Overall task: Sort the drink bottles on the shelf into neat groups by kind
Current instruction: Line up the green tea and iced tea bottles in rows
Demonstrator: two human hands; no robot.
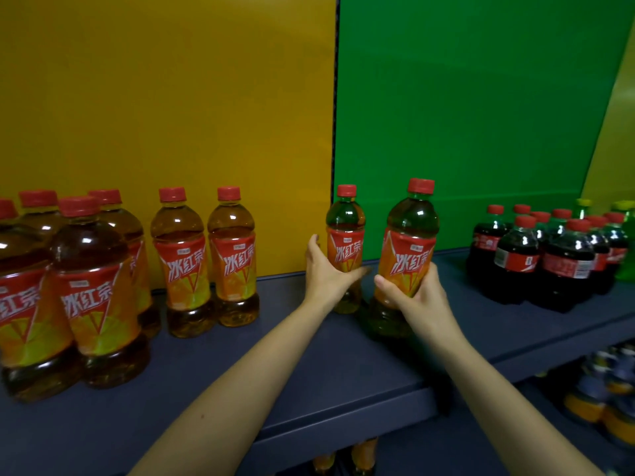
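Forearms [240,389] of mine come in from 6 o'clock over the front edge of the dark blue shelf [309,355]. My left grip [323,273] is wrapped round the lower label of an iced tea bottle [345,249], which stands upright, red cap up, at about 12 o'clock. My right grip [415,297] is curled round the waist of a second iced tea bottle [409,249], just beside the first toward 1 o'clock and also upright. Its base is blurred, so I cannot tell whether it sits on the shelf. Behind them the yellow back panel [165,97] meets the green back panel [481,97]. At 9 o'clock a pair of iced tea bottles [206,259] stands side by side, and toward 8 o'clock there is a tight cluster of iced tea bottles [96,290]. At 3 o'clock cola bottles [549,255] with red caps are bunched together, with green bottles [625,242] at the far edge beside them. Down at 4 o'clock, orange-labelled bottles [604,400] show blurred on a lower level
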